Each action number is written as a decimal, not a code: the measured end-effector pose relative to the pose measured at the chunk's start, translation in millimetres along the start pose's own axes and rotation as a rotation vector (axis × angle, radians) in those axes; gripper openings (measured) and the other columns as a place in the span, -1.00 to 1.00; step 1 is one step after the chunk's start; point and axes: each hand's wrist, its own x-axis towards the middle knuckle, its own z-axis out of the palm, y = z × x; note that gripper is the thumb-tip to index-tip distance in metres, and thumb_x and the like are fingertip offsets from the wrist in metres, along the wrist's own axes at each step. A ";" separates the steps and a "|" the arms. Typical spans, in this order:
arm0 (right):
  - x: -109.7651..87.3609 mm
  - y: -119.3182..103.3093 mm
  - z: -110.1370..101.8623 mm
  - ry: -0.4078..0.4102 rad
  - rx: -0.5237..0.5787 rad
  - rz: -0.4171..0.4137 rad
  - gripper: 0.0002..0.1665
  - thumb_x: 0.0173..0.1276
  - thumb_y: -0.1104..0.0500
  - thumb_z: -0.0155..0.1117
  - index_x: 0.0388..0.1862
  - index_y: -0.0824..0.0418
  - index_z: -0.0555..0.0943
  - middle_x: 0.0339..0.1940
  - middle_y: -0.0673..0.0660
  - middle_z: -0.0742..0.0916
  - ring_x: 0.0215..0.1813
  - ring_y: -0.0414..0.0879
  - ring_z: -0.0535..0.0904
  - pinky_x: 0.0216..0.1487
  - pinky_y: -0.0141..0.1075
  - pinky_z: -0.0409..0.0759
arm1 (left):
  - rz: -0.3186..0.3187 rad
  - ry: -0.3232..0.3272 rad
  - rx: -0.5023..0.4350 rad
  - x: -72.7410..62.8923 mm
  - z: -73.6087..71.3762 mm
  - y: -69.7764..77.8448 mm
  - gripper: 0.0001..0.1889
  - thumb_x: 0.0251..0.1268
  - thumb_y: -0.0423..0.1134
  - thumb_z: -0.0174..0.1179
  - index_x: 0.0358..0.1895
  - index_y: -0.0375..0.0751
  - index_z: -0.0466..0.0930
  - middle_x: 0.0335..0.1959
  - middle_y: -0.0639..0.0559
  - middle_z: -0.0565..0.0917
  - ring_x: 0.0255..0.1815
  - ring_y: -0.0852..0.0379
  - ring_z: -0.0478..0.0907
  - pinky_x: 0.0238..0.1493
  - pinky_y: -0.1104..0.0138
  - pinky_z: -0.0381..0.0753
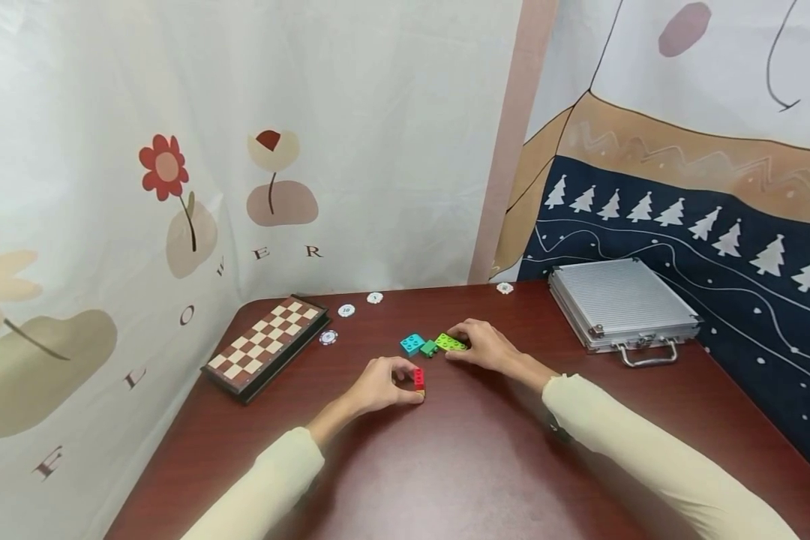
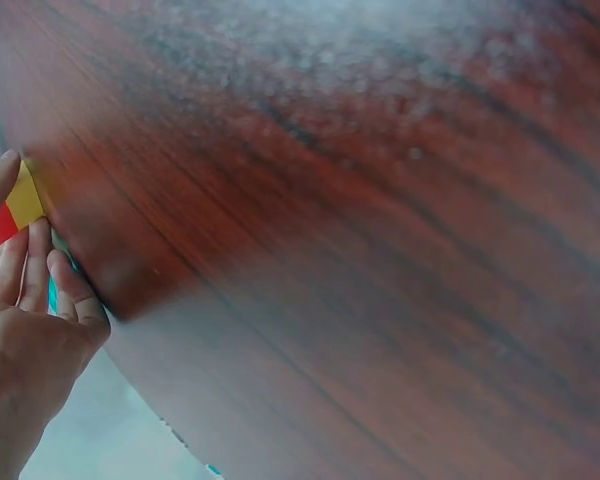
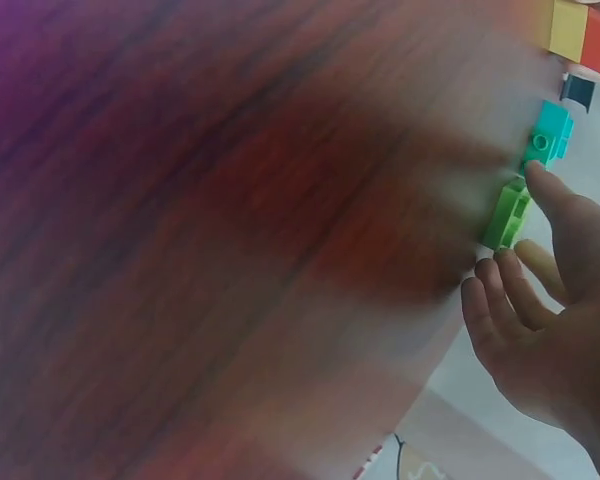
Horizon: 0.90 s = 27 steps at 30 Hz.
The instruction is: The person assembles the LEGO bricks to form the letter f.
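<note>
My left hand (image 1: 378,384) pinches a small stack of toy building bricks (image 1: 419,378) between thumb and fingers. Its red part is uppermost in the head view, and a yellow part (image 2: 26,196) shows in the left wrist view. Farther right, my right hand (image 1: 484,345) has thumb and fingertips at opposite sides of a lime green brick (image 1: 449,343) on the table. Just left of that brick lie a dark green piece (image 1: 428,349) and a turquoise brick (image 1: 412,344). The right wrist view shows the lime brick (image 3: 507,214) between thumb and fingers.
A checkered board box (image 1: 266,345) lies at the table's left. Several chips, one a white chip (image 1: 346,310), are scattered toward the back edge. A ridged silver case (image 1: 624,300) with its handle forward stands at the right. Printed curtains (image 1: 378,150) hang behind the table (image 1: 486,465).
</note>
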 end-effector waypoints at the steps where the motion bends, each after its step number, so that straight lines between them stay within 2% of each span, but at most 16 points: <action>1: 0.2 1.3 0.6 -0.005 -0.009 0.004 -0.48 0.31 0.02 0.56 0.14 0.27 0.72 -0.01 0.16 0.76 0.01 -0.03 0.68 0.09 -0.09 0.66 | 0.009 -0.001 -0.003 0.2 0.1 0.3 -0.56 0.02 -0.10 0.65 0.00 -0.12 0.78 -0.30 0.20 0.70 -0.24 0.20 0.56 -0.15 0.33 0.56; 6: 0.0 6.9 0.9 -0.012 -0.030 -0.017 -0.59 0.34 0.13 0.53 0.12 0.27 0.74 -0.02 0.17 0.76 -0.03 -0.03 0.66 0.05 -0.10 0.66 | 0.052 0.011 -0.063 0.4 0.0 0.8 -0.52 0.02 -0.14 0.65 0.06 -0.11 0.77 -0.26 0.18 0.74 -0.22 0.14 0.59 -0.16 0.33 0.57; 10: -1.9 8.7 -1.2 -0.013 -0.014 -0.047 -0.59 0.33 0.16 0.52 0.12 0.27 0.74 -0.01 0.20 0.76 -0.02 0.00 0.65 0.05 -0.08 0.65 | 0.071 0.026 -0.106 -0.7 -0.7 0.5 -0.53 0.04 -0.16 0.64 0.07 -0.13 0.77 -0.23 0.16 0.76 -0.21 0.08 0.60 -0.17 0.32 0.59; 15: -2.4 9.9 -1.9 -0.020 -0.010 -0.042 -0.58 0.35 0.09 0.53 0.13 0.24 0.74 0.00 0.18 0.76 0.00 0.00 0.64 0.07 -0.08 0.64 | 0.063 0.036 -0.120 -2.2 -1.9 0.1 -0.59 0.05 -0.17 0.64 0.01 -0.12 0.79 -0.29 0.15 0.75 -0.25 0.09 0.59 -0.22 0.35 0.58; 20: -2.0 9.9 -4.4 -0.021 -0.006 -0.043 -0.61 0.37 0.13 0.51 0.13 0.24 0.75 0.00 0.17 0.77 0.02 0.00 0.66 0.09 -0.07 0.64 | 0.046 0.039 -0.109 -1.0 -1.0 -0.4 -0.63 0.04 -0.18 0.64 -0.05 -0.07 0.81 -0.33 0.16 0.76 -0.28 0.11 0.59 -0.26 0.37 0.54; 27: -1.9 2.2 -14.7 0.014 -0.002 -0.115 -0.61 0.35 0.14 0.53 0.12 0.24 0.76 -0.06 0.14 0.77 -0.05 -0.03 0.67 -0.01 -0.12 0.65 | 0.023 0.042 -0.083 0.2 -1.0 -1.1 -0.66 0.03 -0.16 0.65 -0.09 -0.06 0.82 -0.36 0.17 0.76 -0.32 0.18 0.57 -0.30 0.37 0.53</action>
